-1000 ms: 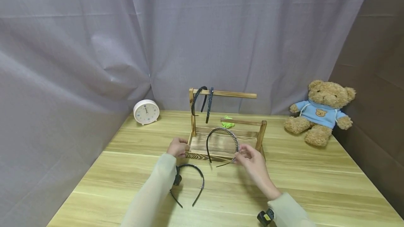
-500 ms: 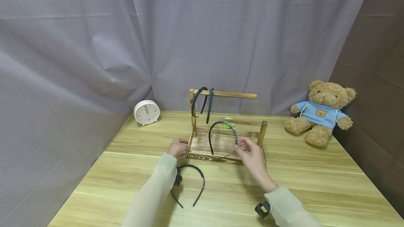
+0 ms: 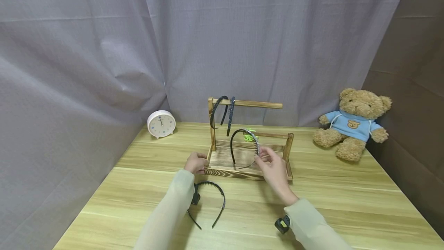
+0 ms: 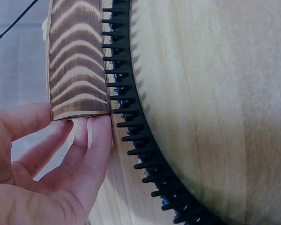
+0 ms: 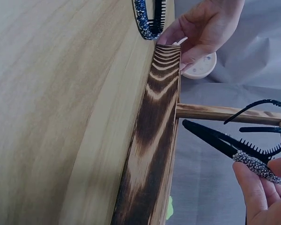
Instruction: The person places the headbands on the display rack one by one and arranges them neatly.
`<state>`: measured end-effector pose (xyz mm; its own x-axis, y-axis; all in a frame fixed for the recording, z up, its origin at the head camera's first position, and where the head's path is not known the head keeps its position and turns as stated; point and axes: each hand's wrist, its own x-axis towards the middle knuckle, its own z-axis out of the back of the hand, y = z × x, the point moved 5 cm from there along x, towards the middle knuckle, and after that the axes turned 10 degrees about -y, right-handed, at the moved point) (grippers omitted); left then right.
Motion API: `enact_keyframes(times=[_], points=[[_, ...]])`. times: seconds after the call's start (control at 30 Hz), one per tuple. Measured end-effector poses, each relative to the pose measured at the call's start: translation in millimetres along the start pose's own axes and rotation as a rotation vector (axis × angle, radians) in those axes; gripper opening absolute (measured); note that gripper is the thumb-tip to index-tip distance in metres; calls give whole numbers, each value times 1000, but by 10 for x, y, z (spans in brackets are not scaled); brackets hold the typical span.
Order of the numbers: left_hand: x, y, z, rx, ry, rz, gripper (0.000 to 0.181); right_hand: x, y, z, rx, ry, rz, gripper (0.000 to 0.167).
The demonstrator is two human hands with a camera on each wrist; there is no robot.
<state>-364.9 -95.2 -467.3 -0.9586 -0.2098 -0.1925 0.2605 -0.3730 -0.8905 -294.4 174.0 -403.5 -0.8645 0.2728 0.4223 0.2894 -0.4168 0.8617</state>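
Observation:
My left hand (image 3: pixel 195 163) grips the left front corner of a wooden rack (image 3: pixel 229 173); in the left wrist view its thumb and fingers lie on either side of the end of the dark-grained front board (image 4: pixel 79 61). Between the fingertips of my right hand (image 3: pixel 274 169) is a black toothed headband (image 3: pixel 232 146) with silvery sparkle, pinched along one side. It is held upright over the rack's tray, below the upper bar (image 3: pixel 258 104). Two dark headbands, one black (image 3: pixel 214 112) and one with blue sparkle (image 3: pixel 230 115), hang from that bar's left part.
Another toothed headband (image 3: pixel 223 201) lies on the table in front of the rack, partly hidden by my left forearm. A lower bar (image 3: pixel 268 134) projects from the rack's right post. Bright green material (image 3: pixel 250 139) sits behind. A white clock (image 3: pixel 161 124) stands left, a teddy bear (image 3: pixel 354 126) right.
My right hand has moved up and slightly left, lifting the headband from in front of the rack to over its tray. My left hand has stayed on the rack's corner.

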Motion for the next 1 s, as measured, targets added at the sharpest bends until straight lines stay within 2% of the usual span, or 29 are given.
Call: enact_keyframes(times=[0.33, 0.77, 1.0], points=[[-9, 9, -3, -15, 2, 5, 34, 4, -18, -71, 14, -37, 42, 20], [-12, 13, -7, -29, 9, 15, 38, 10, -44, -74, 3, -66, 47, 16], [-12, 6, -7, -32, 2, 9, 34, 20, -54, -60, -26, -89, 51, 14]])
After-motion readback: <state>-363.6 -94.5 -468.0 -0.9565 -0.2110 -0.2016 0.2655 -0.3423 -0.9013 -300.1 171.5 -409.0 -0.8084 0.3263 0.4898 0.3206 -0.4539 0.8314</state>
